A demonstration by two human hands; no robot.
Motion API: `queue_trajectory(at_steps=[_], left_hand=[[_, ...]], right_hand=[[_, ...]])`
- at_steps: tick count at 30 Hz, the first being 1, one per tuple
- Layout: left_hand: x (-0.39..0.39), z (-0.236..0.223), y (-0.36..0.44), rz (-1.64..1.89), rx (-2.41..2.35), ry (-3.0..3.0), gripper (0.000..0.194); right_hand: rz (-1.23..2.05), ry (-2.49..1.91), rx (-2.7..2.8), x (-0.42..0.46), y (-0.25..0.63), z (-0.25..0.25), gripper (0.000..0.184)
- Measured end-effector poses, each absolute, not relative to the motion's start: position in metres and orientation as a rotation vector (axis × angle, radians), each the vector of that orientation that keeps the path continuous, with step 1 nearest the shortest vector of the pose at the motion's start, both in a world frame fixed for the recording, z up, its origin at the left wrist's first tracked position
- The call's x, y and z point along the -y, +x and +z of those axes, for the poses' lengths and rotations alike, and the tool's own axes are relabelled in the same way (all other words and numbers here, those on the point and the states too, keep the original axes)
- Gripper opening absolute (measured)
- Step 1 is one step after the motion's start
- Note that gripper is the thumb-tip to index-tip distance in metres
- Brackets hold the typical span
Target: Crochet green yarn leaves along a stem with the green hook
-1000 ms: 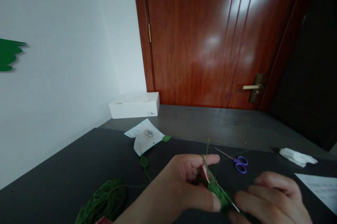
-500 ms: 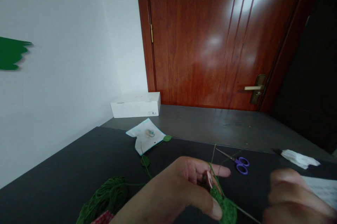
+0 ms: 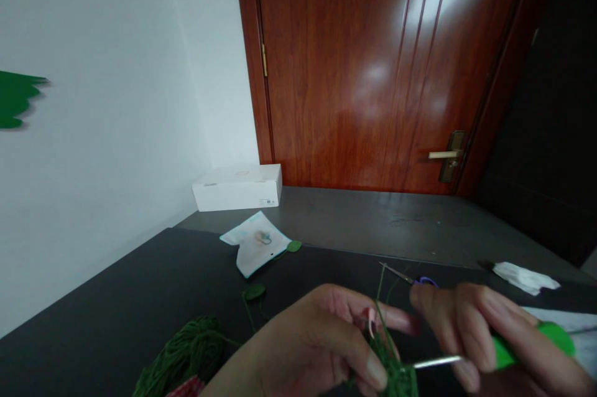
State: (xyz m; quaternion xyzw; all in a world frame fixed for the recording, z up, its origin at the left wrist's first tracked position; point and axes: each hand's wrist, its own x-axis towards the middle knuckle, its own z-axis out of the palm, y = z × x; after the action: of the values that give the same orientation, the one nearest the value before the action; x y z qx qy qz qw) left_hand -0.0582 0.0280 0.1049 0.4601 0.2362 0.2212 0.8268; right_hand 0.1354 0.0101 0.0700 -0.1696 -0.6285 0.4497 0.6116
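Observation:
Between thumb and fingers, my left hand [image 3: 321, 338] pinches a small green crocheted piece [image 3: 396, 375] low in the view. A strand of green yarn [image 3: 381, 297] runs up from the piece past the left index finger. A small pink item [image 3: 371, 317] shows beside the work; its kind is unclear. Wrapped in my right hand [image 3: 480, 328] is a crochet hook [image 3: 555, 338] with a bright green handle. Its metal shaft points left and its tip meets the green piece. Partly behind the right fingers lie purple-handled scissors [image 3: 401, 274].
A dark green yarn skein [image 3: 186, 353] lies at lower left. Beyond it are a white packet [image 3: 263, 244], green leaf-shaped pieces [image 3: 254, 292] and a white box [image 3: 237, 188] by the wall. Crumpled white tissue [image 3: 527, 277] and a printed sheet [image 3: 585, 347] are at right.
My right hand has moved left toward the crocheted piece, bringing the hook's shaft to it and partly covering the scissors. My left hand keeps its hold with little movement.

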Motion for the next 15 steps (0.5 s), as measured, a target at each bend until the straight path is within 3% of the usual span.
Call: queue_trajectory(at_steps=[2, 8, 15], left_hand=[[-0.025, 0.108, -0.056, 0.63, -0.554, 1.02, 0.042], [-0.02, 0.106, -0.051, 0.985, -0.738, 1.104, 0.085], [-0.017, 0.096, -0.045, 1.108, -0.838, 1.293, 0.08]], right_hand=[[1.138, -0.415, 1.331, -0.012, 0.128, 0.067, 0.039], [1.114, -0.33, 1.208, -0.013, 0.12, 0.051, 0.036], [1.03, -0.365, 1.193, -0.006, 0.118, 0.045, 0.037]])
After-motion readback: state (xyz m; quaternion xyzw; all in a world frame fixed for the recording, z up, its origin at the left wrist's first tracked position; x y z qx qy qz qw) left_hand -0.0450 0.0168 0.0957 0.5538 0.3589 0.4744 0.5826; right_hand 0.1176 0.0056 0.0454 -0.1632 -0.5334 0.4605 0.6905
